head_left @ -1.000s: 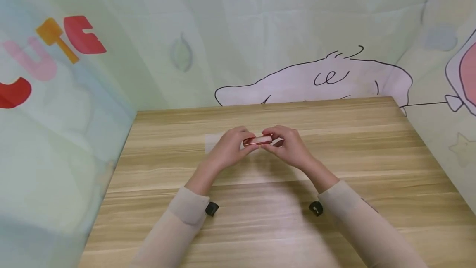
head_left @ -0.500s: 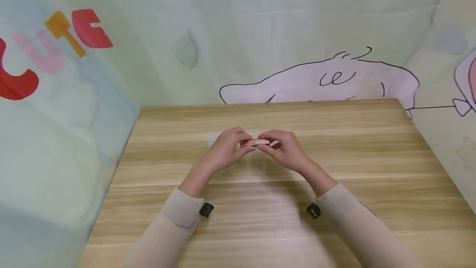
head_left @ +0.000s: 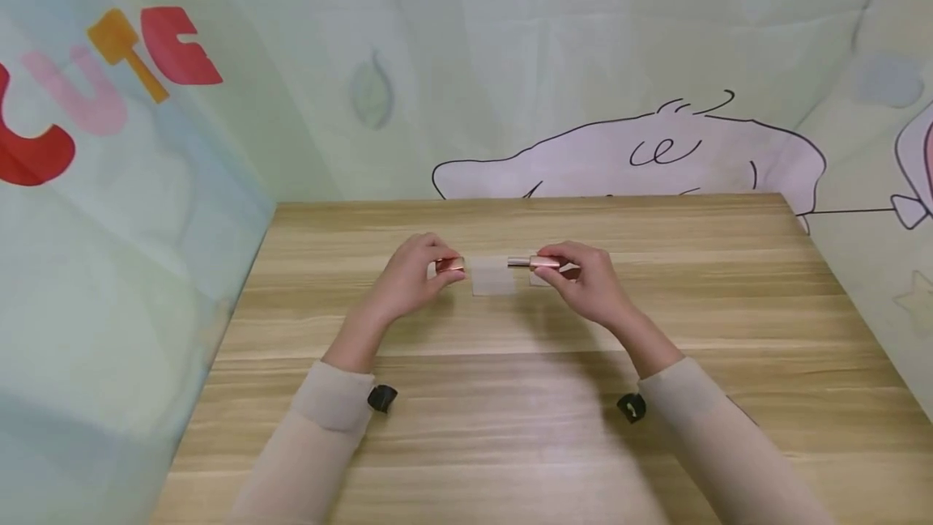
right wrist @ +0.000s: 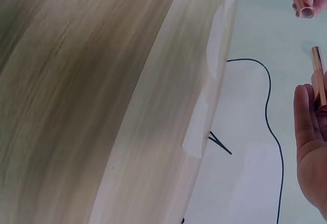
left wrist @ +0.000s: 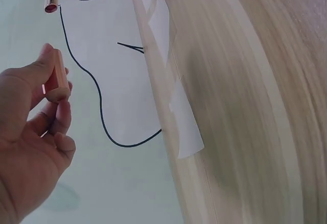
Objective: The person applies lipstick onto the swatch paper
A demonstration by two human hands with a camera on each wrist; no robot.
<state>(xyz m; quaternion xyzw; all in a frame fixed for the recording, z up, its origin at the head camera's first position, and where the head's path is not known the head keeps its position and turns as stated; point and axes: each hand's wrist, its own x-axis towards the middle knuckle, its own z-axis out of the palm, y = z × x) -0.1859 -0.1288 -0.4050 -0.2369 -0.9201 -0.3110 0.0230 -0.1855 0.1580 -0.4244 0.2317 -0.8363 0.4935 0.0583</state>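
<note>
A lipstick is in two separate parts, both above the table. My left hand (head_left: 408, 275) pinches the rose-gold cap (head_left: 450, 264) between thumb and fingers. In the right wrist view the cap (right wrist: 305, 10) shows its round open end. Opposite it, my right hand (head_left: 589, 286) grips the lipstick (head_left: 520, 262) by its pink base, with the shiny metal tube pointing left toward the cap. A dark red tip shows in the end of the lipstick tube (left wrist: 50, 2) in the left wrist view. A gap of roughly a hand's width parts the two pieces.
White paper-like pieces lie flat on the wooden table (head_left: 496, 395) beneath the hands: one piece (head_left: 493, 277) between them, another partly behind my right fingers. A printed cloth (head_left: 350, 160) hangs behind the table and along its sides.
Earlier both hands held the closed lipstick together. Now the cap has come off: my left hand has moved left with it, and my right hand has moved right with the lipstick.
</note>
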